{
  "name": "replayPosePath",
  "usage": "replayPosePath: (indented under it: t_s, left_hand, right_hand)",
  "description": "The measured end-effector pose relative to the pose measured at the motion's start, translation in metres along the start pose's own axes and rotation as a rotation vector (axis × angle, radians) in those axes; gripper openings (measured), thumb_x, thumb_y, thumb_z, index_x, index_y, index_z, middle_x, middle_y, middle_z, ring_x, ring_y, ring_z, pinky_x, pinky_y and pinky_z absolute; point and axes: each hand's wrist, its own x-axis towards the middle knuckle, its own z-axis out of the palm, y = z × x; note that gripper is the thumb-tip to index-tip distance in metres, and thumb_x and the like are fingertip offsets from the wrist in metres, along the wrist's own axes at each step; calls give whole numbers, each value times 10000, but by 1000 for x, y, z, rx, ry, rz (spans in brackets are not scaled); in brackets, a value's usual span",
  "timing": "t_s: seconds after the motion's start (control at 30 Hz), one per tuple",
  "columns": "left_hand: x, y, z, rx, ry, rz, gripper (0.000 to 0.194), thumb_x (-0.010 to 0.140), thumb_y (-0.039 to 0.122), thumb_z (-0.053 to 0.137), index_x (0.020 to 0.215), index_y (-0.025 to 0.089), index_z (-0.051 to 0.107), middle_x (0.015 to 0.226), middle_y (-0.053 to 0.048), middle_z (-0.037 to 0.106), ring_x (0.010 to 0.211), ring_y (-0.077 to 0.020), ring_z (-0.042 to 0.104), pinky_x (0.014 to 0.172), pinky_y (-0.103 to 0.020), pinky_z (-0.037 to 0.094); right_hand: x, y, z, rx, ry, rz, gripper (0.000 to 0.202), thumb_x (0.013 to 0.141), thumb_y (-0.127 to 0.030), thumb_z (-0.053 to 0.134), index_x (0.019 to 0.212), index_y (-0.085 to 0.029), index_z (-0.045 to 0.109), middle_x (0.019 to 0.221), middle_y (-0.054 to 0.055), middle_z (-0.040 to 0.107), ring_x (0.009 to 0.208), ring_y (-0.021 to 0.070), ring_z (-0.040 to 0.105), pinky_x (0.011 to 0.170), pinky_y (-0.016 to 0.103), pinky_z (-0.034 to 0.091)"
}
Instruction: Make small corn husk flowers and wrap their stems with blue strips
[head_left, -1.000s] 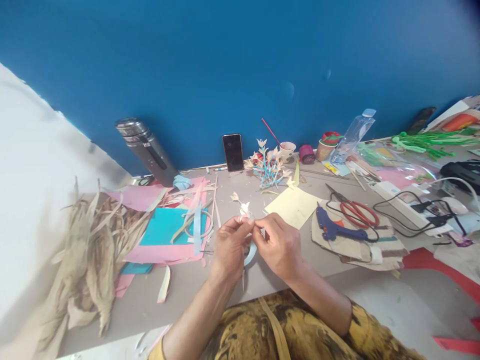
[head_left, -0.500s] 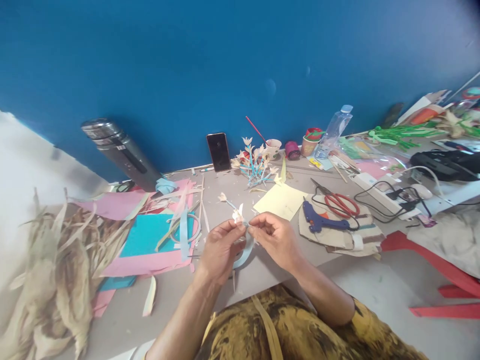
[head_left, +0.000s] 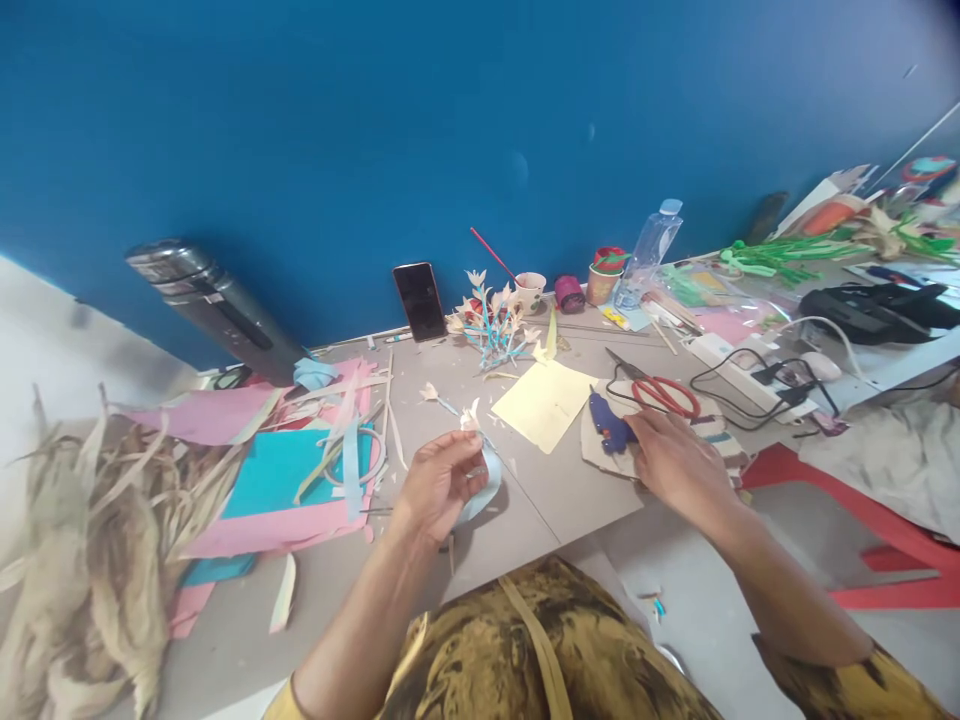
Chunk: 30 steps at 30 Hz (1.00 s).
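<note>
My left hand (head_left: 442, 485) is closed in a pinch on a small cream paper-like flower (head_left: 470, 415). A pale blue strip (head_left: 491, 480) curls down beside its fingers. My right hand (head_left: 679, 465) lies over the handle of a blue glue gun (head_left: 611, 425), its fingers curled on it; the handle is mostly hidden. The gun rests on a piece of cardboard (head_left: 598, 455). Red-handled scissors (head_left: 671, 395) lie just beyond the right hand. Another cream flower on a blue stem (head_left: 430, 393) lies on the table past the left hand.
A cluster of flowers on blue stems (head_left: 495, 335) stands near the wall beside a phone (head_left: 420, 302). Yellow paper (head_left: 544, 405) lies mid-table. Blue sheet (head_left: 274, 470), dried husks (head_left: 112, 560) and a flask (head_left: 217, 310) are at left; a power strip (head_left: 742, 375) is at right.
My right hand has left the flower and moved right onto the glue gun. My left hand still holds the flower. The view has shifted slightly.
</note>
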Motion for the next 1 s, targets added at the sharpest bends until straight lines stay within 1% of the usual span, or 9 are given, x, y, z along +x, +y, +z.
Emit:
replayPosePath:
  t_s: [0.13, 0.2, 0.33, 0.5, 0.57, 0.67, 0.73, 0.83, 1.0]
  left_hand:
    - [2, -3, 5, -7, -27, -11, 248, 564, 58, 808, 762, 111, 669, 639, 24, 617, 528, -90, 591, 477, -201, 519]
    - [3, -3, 6, -2, -34, -14, 237, 575, 52, 794, 760, 118, 660, 639, 26, 615, 526, -96, 598, 482, -214, 532]
    - [6, -5, 8, 16, -43, -25, 221, 601, 59, 794, 745, 136, 645, 606, 29, 612, 507, -100, 602, 474, -206, 517]
    - [17, -11, 10, 65, -35, -35, 203, 615, 123, 851, 719, 111, 677, 575, 6, 620, 499, -94, 596, 456, -181, 496]
    - [21, -12, 11, 75, -53, -39, 224, 605, 151, 878, 714, 101, 690, 582, -4, 630, 507, -93, 598, 469, -184, 510]
    - [24, -13, 14, 72, -77, -38, 244, 597, 171, 900, 727, 94, 709, 619, -23, 660, 541, -108, 617, 523, -225, 563]
    - [25, -14, 15, 69, -87, -42, 241, 602, 170, 902, 732, 86, 718, 642, -37, 676, 559, -117, 627, 544, -242, 580]
    - [26, -16, 16, 59, -106, -55, 224, 619, 161, 896, 737, 79, 724, 639, -42, 673, 557, -117, 627, 551, -241, 580]
    - [28, -19, 15, 53, -130, -55, 210, 644, 165, 887, 760, 74, 737, 632, -40, 660, 565, -117, 628, 579, -250, 592]
  right_hand:
    - [4, 5, -1, 4, 35, -59, 234, 842, -140, 601, 1050, -164, 704, 1096, 155, 660, 1049, 335, 577, 854, 430, 493]
    - [5, 11, 2, 56, 97, -99, 235, 859, -187, 597, 1070, -163, 697, 1144, 161, 657, 1073, 354, 570, 895, 472, 486]
    - [5, 26, 10, 265, 217, -114, 305, 935, -233, 489, 1203, -177, 621, 1314, 170, 619, 1245, 361, 534, 1011, 531, 438]
    - [4, 29, 0, 758, 128, -34, 317, 992, -336, 455, 1268, -199, 530, 1207, 139, 676, 1114, 284, 651, 933, 426, 522]
    - [2, 21, -9, 947, 82, -51, 326, 993, -390, 490, 1265, -215, 527, 1125, 109, 698, 1047, 263, 676, 894, 389, 545]
    - [-1, 1, -22, 1093, 2, -105, 339, 982, -444, 534, 1228, -214, 573, 970, 79, 714, 894, 241, 698, 784, 346, 575]
    - [-3, -12, -27, 1102, -48, -186, 333, 979, -435, 550, 1224, -215, 595, 986, 82, 716, 868, 229, 698, 759, 328, 578]
    - [-1, -26, -30, 1026, -49, -331, 329, 966, -413, 579, 1241, -232, 595, 1068, 96, 706, 915, 224, 690, 784, 321, 570]
    - [6, -31, -33, 927, -8, -440, 259, 1002, -387, 514, 1179, -214, 589, 1017, 104, 693, 919, 221, 671, 804, 329, 554]
